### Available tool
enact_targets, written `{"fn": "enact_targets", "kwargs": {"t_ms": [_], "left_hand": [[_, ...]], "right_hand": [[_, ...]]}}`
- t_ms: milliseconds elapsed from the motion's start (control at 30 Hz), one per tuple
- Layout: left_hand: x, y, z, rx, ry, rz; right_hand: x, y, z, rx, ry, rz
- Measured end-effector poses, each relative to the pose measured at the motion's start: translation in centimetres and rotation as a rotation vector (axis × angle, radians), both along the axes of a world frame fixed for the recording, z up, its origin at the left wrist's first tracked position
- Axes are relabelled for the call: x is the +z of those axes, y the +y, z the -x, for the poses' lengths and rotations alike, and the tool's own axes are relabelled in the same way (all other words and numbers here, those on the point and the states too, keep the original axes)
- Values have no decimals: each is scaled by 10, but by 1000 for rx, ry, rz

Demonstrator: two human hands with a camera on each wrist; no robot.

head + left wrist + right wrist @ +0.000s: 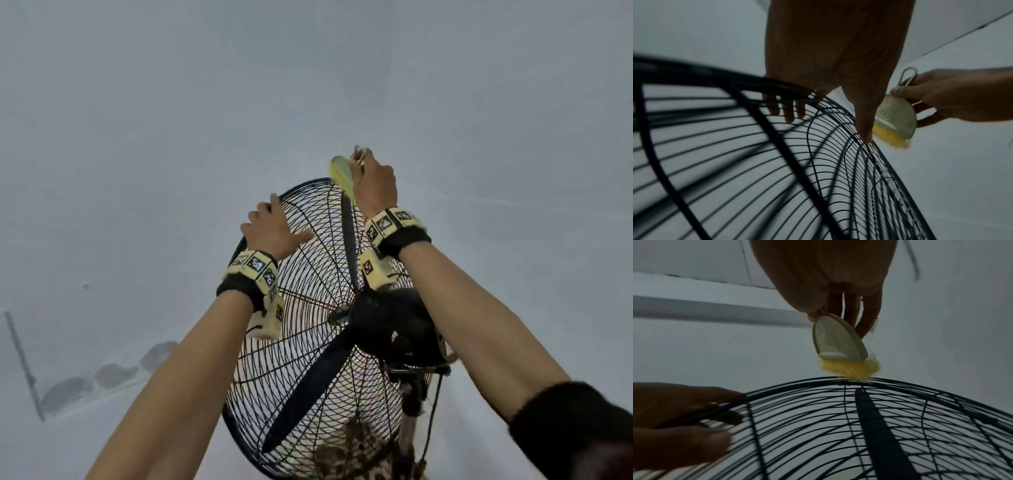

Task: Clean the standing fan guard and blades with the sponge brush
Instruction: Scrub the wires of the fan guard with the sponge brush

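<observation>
Nearest the head camera, two bare forearms reach forward, each with a black wristband [406, 240] and yellow marker blocks at the wrist. Between them stands the fan: its black motor housing [394, 325] sits just under the right forearm, and dark blades [308, 390] show through the wire guard [301, 308].

Farther out, the left hand [270, 229] grips the guard's rim at about ten o'clock on the circle; its fingers [788, 112] curl over the far side of the rim while the thumb [864, 116] lies along the near wires.

Farthest, at about twelve o'clock on the guard, the right hand [373, 181] holds the sponge brush [840, 345] by its pale handle, fingers closed around it. The brush's yellow bristles [849, 369] point down and touch the top rim wires, directly above an upright blade.

Behind everything is a plain pale wall [171, 120].
</observation>
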State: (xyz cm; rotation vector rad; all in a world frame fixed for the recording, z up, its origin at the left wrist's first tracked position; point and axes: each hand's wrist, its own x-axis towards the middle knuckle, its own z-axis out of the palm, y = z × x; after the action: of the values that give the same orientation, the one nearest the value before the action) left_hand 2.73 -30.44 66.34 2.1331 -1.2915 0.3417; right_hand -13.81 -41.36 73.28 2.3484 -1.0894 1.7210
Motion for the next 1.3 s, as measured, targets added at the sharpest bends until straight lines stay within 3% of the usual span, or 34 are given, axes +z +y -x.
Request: {"fn": "enact_targets", "kwargs": {"t_ms": [133, 233, 300, 367, 400, 500, 600, 667, 733, 800, 867, 933, 1000, 1067, 1167, 1200, 1300], "left_hand": [[-5, -4, -3, 13, 16, 83], [-6, -4, -4, 20, 30, 102], [-7, -4, -6, 20, 37, 112], [-8, -5, -7, 15, 36, 131], [-7, -5, -7, 15, 35, 140], [-8, -4, -3, 12, 24, 145], [-8, -2, 0, 15, 17, 144], [-8, -1, -2, 23, 25, 147], [-8, 0, -4, 26, 33, 147], [-9, 1, -4, 31, 29, 152], [-9, 2, -2, 25, 31, 150], [-8, 2, -1, 26, 28, 153], [-8, 1, 0, 27, 29, 153], [-9, 1, -2, 37, 32, 149], [-8, 1, -3, 40, 25, 151], [-8, 2, -3, 36, 26, 158], [-8, 4, 0, 21, 29, 165]], "right_hand": [[12, -18, -11, -61, 56, -50], [14, -6, -29, -59, 270, 106], [5, 11, -43, 158, 340, 235], [1, 18, -48, 396, 267, 245], [4, 15, -46, 408, 199, 220], [24, -11, -28, 157, 14, 36], [26, -17, -24, 11, 320, 88], [17, -2, -35, 146, 457, 220], [7, 13, -44, 378, 437, 281], [8, 19, -47, 487, 330, 289], [19, 11, -40, 375, 166, 135], [29, -4, -30, 116, 101, -2], [28, -7, -27, -58, 262, 39], [17, 6, -35, 39, 435, 182], [-4, 29, -41, 494, 329, 220], [-4, 29, -40, 529, 240, 213], [13, 8, -22, 235, -11, 14]]}}
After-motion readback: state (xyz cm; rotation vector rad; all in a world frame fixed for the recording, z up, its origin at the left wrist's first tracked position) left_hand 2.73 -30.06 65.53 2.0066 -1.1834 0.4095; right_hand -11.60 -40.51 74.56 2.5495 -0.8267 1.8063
